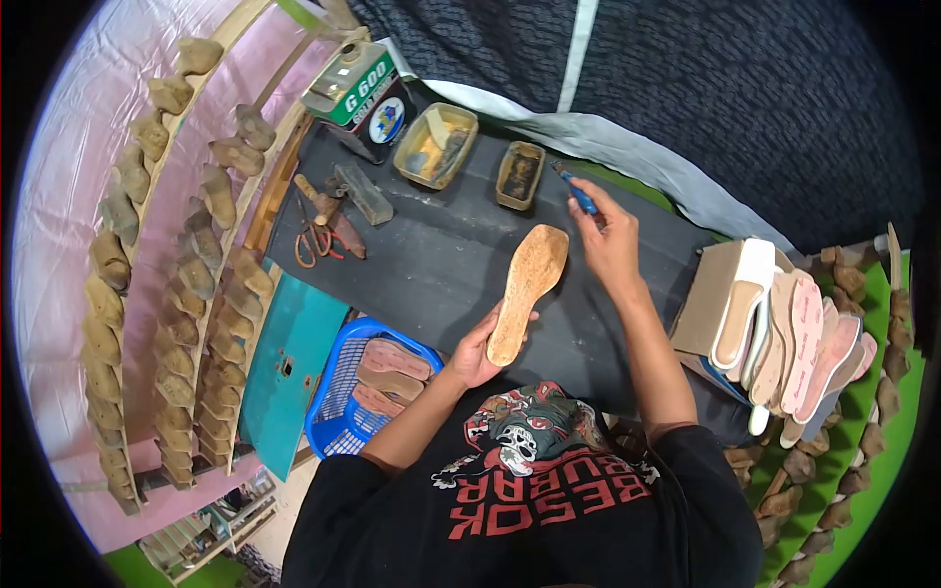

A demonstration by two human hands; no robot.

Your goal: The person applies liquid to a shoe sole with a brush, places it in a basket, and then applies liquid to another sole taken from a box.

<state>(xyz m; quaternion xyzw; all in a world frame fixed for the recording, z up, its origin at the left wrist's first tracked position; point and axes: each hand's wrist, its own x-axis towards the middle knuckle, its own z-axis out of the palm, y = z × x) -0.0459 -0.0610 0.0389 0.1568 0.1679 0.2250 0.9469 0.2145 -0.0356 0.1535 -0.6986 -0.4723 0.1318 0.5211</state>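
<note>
A tan, speckled shoe sole (pixel 530 284) is held by its narrow end in my left hand (pixel 477 350), its broad end pointing up and to the right over the dark table. My right hand (pixel 610 235) is closed around a small blue-handled tool (pixel 581 199) with a dark tip, held to the right of the sole and apart from it. Just left of the tool's tip stands a small rectangular tub (pixel 520 175) with dark, crusted contents.
Left on the dark table (pixel 441 265) are a larger tub (pixel 436 145), a G 600 can (pixel 353 98), a hammer (pixel 316 199) and scissors (pixel 312 240). A blue basket (pixel 328 392) holds insoles. A box (pixel 702 299) of insoles stands right. Shoe lasts (pixel 216 196) line racks.
</note>
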